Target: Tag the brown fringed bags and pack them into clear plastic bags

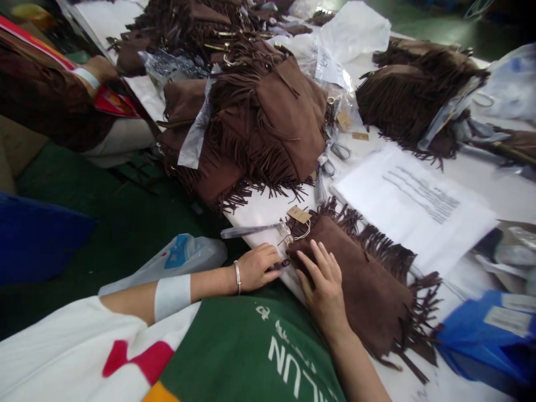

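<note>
A brown fringed bag lies flat on the white table in front of me, with a tan tag on a white string at its upper left corner. My right hand rests on the bag's left part, palm down, fingers spread. By the table edge, my left hand is at the bag's corner near the tag string and small metal fittings. Its fingers are bent, and whether they pinch anything there is too small to tell. A silver bracelet circles that wrist.
Large piles of brown fringed bags lie beyond, with more at the right. Printed plastic bags are stacked right of centre. A blue box stands at the lower right. Another person's hand is at the upper left.
</note>
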A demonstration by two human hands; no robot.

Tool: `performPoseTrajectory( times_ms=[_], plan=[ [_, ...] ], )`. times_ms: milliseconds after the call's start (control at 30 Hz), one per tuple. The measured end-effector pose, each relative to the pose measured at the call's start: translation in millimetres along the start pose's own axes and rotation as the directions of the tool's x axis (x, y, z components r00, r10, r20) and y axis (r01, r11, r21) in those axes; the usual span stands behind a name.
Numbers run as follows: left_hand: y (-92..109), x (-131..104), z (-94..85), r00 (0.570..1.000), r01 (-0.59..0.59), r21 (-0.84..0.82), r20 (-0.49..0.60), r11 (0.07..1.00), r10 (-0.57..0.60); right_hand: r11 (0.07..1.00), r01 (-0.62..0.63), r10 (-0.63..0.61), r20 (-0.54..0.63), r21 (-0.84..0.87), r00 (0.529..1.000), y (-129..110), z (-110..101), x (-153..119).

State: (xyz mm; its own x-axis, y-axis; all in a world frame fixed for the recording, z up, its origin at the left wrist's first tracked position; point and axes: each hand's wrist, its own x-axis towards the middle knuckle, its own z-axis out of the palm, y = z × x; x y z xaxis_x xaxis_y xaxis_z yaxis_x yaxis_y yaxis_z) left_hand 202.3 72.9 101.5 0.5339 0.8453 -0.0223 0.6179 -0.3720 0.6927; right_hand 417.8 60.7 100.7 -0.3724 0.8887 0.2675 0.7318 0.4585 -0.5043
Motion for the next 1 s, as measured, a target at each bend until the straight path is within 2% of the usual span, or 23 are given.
performPoseTrajectory(
  times_ms=[67, 133, 167, 233, 300, 367, 467, 533, 567, 700, 767, 867, 1000],
  plan=[
    [0.0, 4.3, -1.8, 0.996, 0.087, -0.077, 0.020, 0.993, -0.086, 0.996, 0.093, -0.092, 0.055, -0.018, 0.994, -1.3, 2.0, 10.4],
    [-2.6, 7.3, -6.8, 0.969, 0.244, -0.253, 0.113, 0.936, -0.222, 0.990, 0.142, -0.140, 0.069, -0.019, 0.988, -0.8, 6.8, 19.4],
    [-4.3, 7.7, -8.7, 0.935, 0.348, -0.373, 0.202, 0.860, -0.290, 0.989, 0.150, -0.149, 0.062, -0.012, 0.987, -0.1, 9.7, 22.7],
    [-7.2, 7.0, -9.5, 0.838, 0.545, -0.583, 0.396, 0.603, -0.375, 0.988, 0.155, -0.156, 0.044, 0.010, 0.987, 2.1, 15.0, 26.4],
    [-8.2, 6.0, -6.4, 0.759, 0.647, -0.671, 0.521, 0.363, -0.391, 0.985, 0.171, -0.172, 0.033, 0.034, 0.985, 4.5, 19.2, 26.7],
    [-6.6, 6.6, -1.5, 0.717, 0.680, -0.689, 0.557, 0.249, -0.419, 0.981, 0.189, -0.190, 0.023, 0.049, 0.982, 6.7, 22.4, 24.9],
    [-2.0, 10.0, 4.3, 0.658, 0.711, -0.688, 0.577, 0.146, -0.483, 0.976, 0.210, -0.212, 0.026, 0.060, 0.977, 8.3, 25.8, 21.5],
    [0.4, 11.4, 4.9, 0.634, 0.715, -0.691, 0.583, 0.100, -0.508, 0.975, 0.210, -0.213, 0.031, 0.066, 0.977, 7.8, 27.3, 19.8],
    [1.0, 11.2, 3.9, 0.637, 0.711, -0.698, 0.583, 0.090, -0.504, 0.978, 0.199, -0.201, 0.028, 0.070, 0.979, 7.1, 27.9, 19.2],
    [0.2, 2.7, -5.7, 0.688, 0.689, -0.713, 0.584, 0.133, -0.431, 0.990, 0.107, -0.107, -0.006, 0.089, 0.994, 2.9, 28.9, 18.1],
    [-1.2, -4.2, -10.6, 0.697, 0.697, -0.697, 0.602, 0.170, -0.390, 0.992, 0.081, -0.080, -0.012, 0.101, 0.997, 1.4, 28.3, 18.2],
    [-3.8, -12.8, -12.6, 0.700, 0.700, -0.694, 0.617, 0.171, -0.359, 0.992, 0.084, -0.086, 0.009, 0.092, 0.996, 0.6, 26.1, 18.4],
    [-7.7, -17.7, -5.5, 0.690, 0.689, -0.714, 0.591, 0.128, -0.417, 0.990, 0.137, -0.140, 0.101, 0.041, 0.985, 0.0, 23.1, 18.0]
  ],
)
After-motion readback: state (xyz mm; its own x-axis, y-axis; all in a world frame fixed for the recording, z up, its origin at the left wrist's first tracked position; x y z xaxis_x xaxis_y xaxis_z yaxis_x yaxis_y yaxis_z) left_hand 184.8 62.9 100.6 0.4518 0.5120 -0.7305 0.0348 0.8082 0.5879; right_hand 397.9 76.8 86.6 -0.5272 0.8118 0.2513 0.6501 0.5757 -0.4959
